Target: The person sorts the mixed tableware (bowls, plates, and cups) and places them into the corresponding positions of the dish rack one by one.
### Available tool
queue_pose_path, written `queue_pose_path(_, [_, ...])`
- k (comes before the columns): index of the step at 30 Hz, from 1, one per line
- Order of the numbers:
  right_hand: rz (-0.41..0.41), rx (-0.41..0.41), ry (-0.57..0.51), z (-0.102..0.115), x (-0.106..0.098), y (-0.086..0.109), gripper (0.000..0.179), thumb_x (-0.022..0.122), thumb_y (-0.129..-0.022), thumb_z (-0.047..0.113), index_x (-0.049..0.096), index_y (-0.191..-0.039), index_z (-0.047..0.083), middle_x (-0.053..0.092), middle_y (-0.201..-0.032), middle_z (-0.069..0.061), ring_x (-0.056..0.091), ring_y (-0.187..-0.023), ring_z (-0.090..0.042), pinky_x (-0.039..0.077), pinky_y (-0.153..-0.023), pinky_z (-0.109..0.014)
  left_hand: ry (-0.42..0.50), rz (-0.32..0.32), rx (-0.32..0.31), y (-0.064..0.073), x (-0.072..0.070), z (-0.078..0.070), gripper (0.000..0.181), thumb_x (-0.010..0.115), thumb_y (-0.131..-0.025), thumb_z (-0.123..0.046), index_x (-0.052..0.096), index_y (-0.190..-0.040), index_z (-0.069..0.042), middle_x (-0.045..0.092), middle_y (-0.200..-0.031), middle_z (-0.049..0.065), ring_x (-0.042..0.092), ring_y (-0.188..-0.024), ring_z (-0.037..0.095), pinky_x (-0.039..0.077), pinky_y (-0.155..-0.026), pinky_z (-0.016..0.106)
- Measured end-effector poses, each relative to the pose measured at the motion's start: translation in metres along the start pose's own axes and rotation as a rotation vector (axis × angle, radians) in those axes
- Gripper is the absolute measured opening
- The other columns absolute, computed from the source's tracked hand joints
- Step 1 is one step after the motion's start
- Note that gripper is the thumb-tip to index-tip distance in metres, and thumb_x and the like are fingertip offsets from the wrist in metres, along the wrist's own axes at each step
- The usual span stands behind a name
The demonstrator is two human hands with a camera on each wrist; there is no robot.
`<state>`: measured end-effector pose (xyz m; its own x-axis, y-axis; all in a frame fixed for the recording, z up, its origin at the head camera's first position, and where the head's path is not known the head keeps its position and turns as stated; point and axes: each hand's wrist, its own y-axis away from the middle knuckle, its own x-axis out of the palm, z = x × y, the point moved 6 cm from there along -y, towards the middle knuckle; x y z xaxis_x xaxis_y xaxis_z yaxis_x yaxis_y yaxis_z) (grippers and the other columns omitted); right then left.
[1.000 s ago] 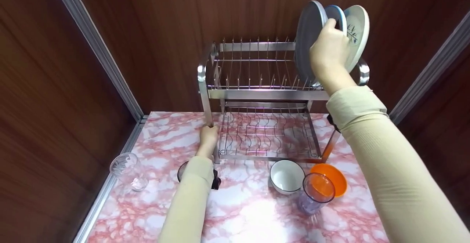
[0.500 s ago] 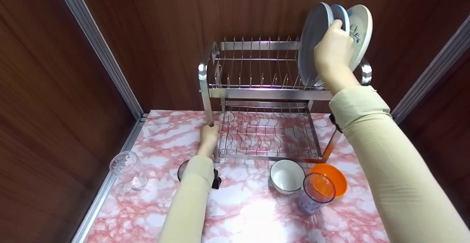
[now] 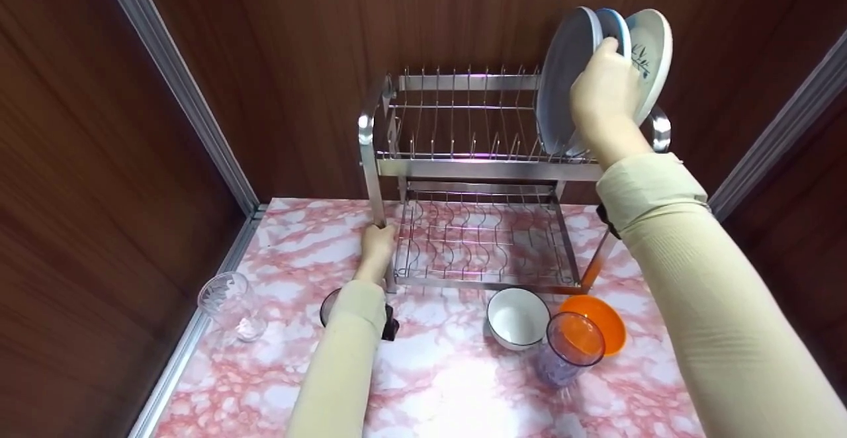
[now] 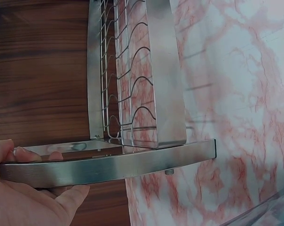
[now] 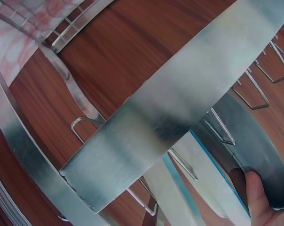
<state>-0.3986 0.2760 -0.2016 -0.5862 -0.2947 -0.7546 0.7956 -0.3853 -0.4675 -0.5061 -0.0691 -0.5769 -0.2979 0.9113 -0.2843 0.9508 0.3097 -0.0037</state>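
A two-tier metal dish rack (image 3: pixel 490 170) stands against the brown wall. My left hand (image 3: pixel 377 247) grips its left front leg low down; the left wrist view shows thumb and fingers around the flat metal bar (image 4: pixel 104 168). On the upper tier, three plates stand on edge at the right: a grey plate (image 3: pixel 562 87), a blue-rimmed plate (image 3: pixel 617 22) and a cream plate (image 3: pixel 655 41) with a leaf pattern. My right hand (image 3: pixel 607 104) pinches the blue-rimmed plate at its front edge, the thumb beside the grey plate. Part of that grip is hidden.
Before the rack are a white bowl (image 3: pixel 517 319), an orange bowl (image 3: pixel 605 322) and a purplish glass (image 3: pixel 562 362) overlapping it in view. A clear glass (image 3: pixel 231 306) stands at the left. A dark-rimmed vessel (image 3: pixel 327 307) is partly hidden by my left forearm.
The view has shifted slightly. The grey plate's top has leaned a little to the right, nearer the blue-rimmed plate. Both hands keep their places.
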Motion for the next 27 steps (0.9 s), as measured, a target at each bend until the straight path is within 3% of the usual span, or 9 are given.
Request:
queue_pose_path(5, [-0.006, 0.003, 0.007, -0.003, 0.001, 0.003, 0.036, 0.033, -0.089, 0.006, 0.041, -0.122, -0.005, 0.058, -0.113, -0.033, 0.057, -0.102, -0.05, 0.047, -0.083, -0.056, -0.019, 0.008, 0.007, -0.01, 0.01, 0.012, 0.017, 0.055, -0.076, -0.02, 0.05, -0.062, -0.013, 0.041, -0.049, -0.002, 0.038, -0.045, 0.017, 0.031, -0.043, 0.032])
queue_pose_path(7, [-0.017, 0.001, 0.016, -0.003, 0.0, 0.003, 0.036, 0.034, -0.088, 0.006, 0.042, -0.121, -0.005, 0.059, -0.112, -0.033, 0.057, -0.101, -0.05, 0.047, -0.082, -0.056, -0.015, 0.01, 0.006, -0.008, 0.011, 0.01, 0.017, 0.053, -0.077, -0.019, 0.05, -0.061, -0.014, 0.042, -0.048, -0.003, 0.04, -0.044, 0.016, 0.033, -0.042, 0.031])
queue_pose_path(9, [-0.02, 0.0, 0.024, -0.002, -0.001, 0.003, 0.036, 0.034, -0.088, 0.006, 0.041, -0.122, -0.005, 0.059, -0.111, -0.033, 0.057, -0.101, -0.05, 0.048, -0.082, -0.056, 0.008, 0.028, -0.022, 0.007, 0.006, -0.009, 0.018, 0.053, -0.079, -0.018, 0.05, -0.063, -0.013, 0.041, -0.049, -0.003, 0.04, -0.046, 0.015, 0.034, -0.044, 0.03])
queue_pose_path(14, [-0.027, 0.0, 0.038, -0.001, -0.005, 0.002, 0.036, 0.033, -0.088, 0.006, 0.041, -0.122, -0.004, 0.059, -0.11, -0.033, 0.057, -0.1, -0.05, 0.048, -0.082, -0.056, -0.005, 0.066, -0.092, 0.076, -0.026, -0.088, 0.023, 0.053, -0.086, -0.013, 0.045, -0.064, -0.009, 0.032, -0.051, -0.005, 0.035, -0.052, 0.014, 0.03, -0.05, 0.025])
queue_pose_path(17, [-0.019, 0.0, 0.043, 0.0, -0.006, 0.003, 0.038, 0.033, -0.088, 0.006, 0.04, -0.124, -0.004, 0.059, -0.11, -0.033, 0.058, -0.099, -0.05, 0.048, -0.081, -0.055, -0.016, 0.067, -0.085, 0.108, -0.042, -0.122, 0.024, 0.049, -0.087, -0.009, 0.042, -0.064, -0.009, 0.029, -0.05, -0.005, 0.033, -0.051, 0.012, 0.025, -0.048, 0.018])
queue_pose_path(20, [0.011, -0.003, 0.045, 0.001, -0.003, 0.006, 0.043, 0.034, -0.087, 0.006, 0.036, -0.129, -0.003, 0.059, -0.111, -0.033, 0.058, -0.099, -0.049, 0.049, -0.082, -0.054, 0.005, 0.066, -0.086, 0.106, -0.045, -0.119, 0.02, 0.048, -0.086, -0.008, 0.045, -0.066, -0.008, 0.033, -0.052, -0.004, 0.035, -0.051, 0.01, 0.026, -0.048, 0.016])
queue_pose_path(25, [0.075, -0.003, 0.061, 0.002, 0.004, 0.011, 0.062, 0.039, -0.086, 0.006, 0.017, -0.143, -0.001, 0.057, -0.113, -0.035, 0.057, -0.1, -0.049, 0.048, -0.084, -0.054, -0.011, 0.048, -0.092, 0.077, -0.036, -0.087, 0.017, 0.051, -0.084, -0.01, 0.048, -0.068, -0.008, 0.037, -0.054, -0.003, 0.039, -0.052, 0.013, 0.033, -0.05, 0.024])
queue_pose_path(27, [0.093, -0.004, 0.076, 0.001, 0.007, 0.014, 0.068, 0.04, -0.085, 0.006, 0.01, -0.145, -0.002, 0.057, -0.112, -0.035, 0.058, -0.099, -0.049, 0.048, -0.083, -0.053, -0.006, 0.036, -0.06, 0.068, -0.033, -0.076, 0.016, 0.052, -0.081, -0.011, 0.049, -0.066, -0.007, 0.038, -0.052, -0.001, 0.039, -0.05, 0.015, 0.033, -0.048, 0.027])
